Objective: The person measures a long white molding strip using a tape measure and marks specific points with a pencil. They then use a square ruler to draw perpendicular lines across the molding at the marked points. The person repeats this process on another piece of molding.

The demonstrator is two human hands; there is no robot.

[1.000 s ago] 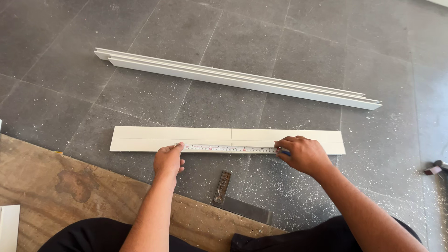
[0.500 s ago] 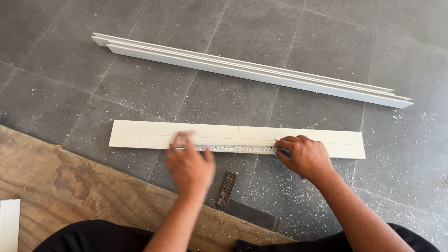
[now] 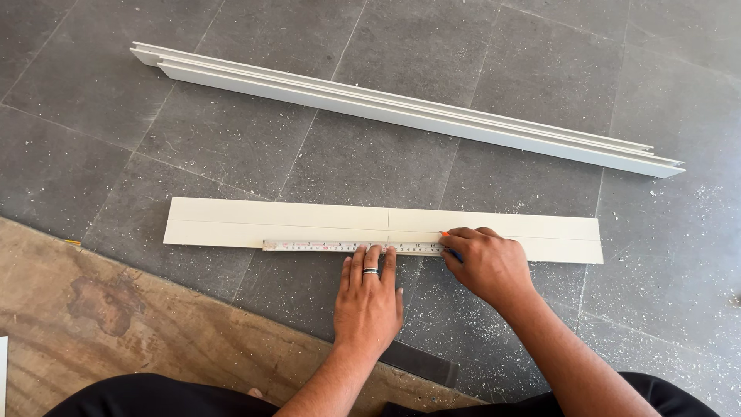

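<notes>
A flat cream board (image 3: 309,222) lies lengthwise on the grey tiled floor. A pale folding ruler (image 3: 309,246) rests along its near edge. My left hand (image 3: 369,297) lies flat, a ring on one finger, with its fingertips pressing on the ruler near the middle. My right hand (image 3: 486,264) is closed on a pencil with an orange end (image 3: 448,238). Its tip touches the board at the ruler's right end. A thin line crosses the board near its middle.
A long white profile strip (image 3: 401,108) lies diagonally on the tiles beyond the board. A worn plywood sheet (image 3: 116,324) covers the floor at near left. A dark flat tool (image 3: 421,363) shows under my left forearm. Dust speckles the tiles at right.
My left hand has slid to the right along the ruler, from near its left end to close beside my right hand. The right hand stays at the ruler's right end.
</notes>
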